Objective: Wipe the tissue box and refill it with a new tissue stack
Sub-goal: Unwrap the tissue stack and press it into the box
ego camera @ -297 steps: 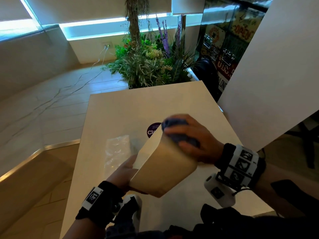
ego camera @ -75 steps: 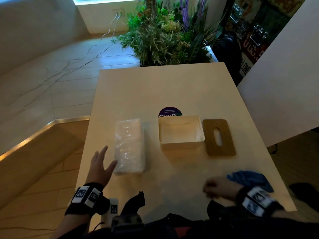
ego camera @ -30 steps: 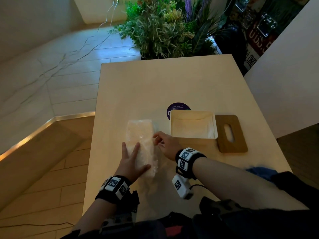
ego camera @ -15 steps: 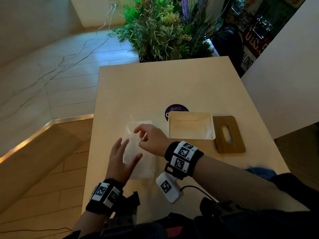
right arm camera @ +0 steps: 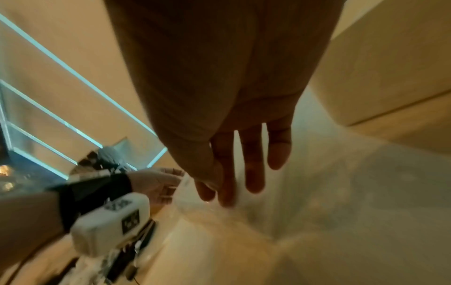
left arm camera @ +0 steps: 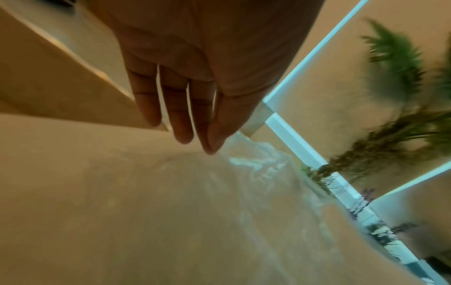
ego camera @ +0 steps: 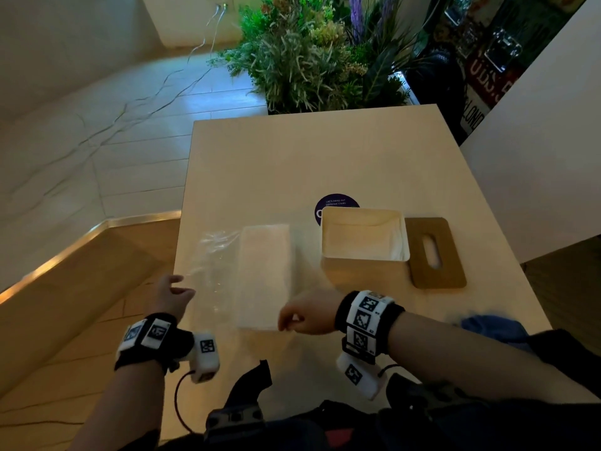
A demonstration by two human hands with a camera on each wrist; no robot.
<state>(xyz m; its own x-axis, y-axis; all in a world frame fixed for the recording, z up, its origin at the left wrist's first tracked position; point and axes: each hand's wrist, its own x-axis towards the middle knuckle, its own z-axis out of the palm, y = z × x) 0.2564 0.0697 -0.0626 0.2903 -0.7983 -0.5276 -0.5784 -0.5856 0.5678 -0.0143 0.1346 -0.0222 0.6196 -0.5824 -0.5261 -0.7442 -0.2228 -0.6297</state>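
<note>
The white tissue stack lies lengthwise on the table, left of the open, empty tissue box. Its clear plastic wrapper is spread out flat to the stack's left. My left hand is at the wrapper's near left edge. In the left wrist view, that hand pinches the wrapper between thumb and forefinger. My right hand is at the stack's near end. The right wrist view shows it pinching the tissue stack there. The box's wooden lid lies flat to the right of the box.
A blue cloth sits at the table's near right edge beside my right forearm. A purple sticker shows behind the box. Potted plants stand beyond the far edge and a white panel to the right.
The wrapper has come open and now lies spread to the left, baring the white stack. My left hand moved left to the wrapper's edge. My right hand drew back to the stack's near end.
</note>
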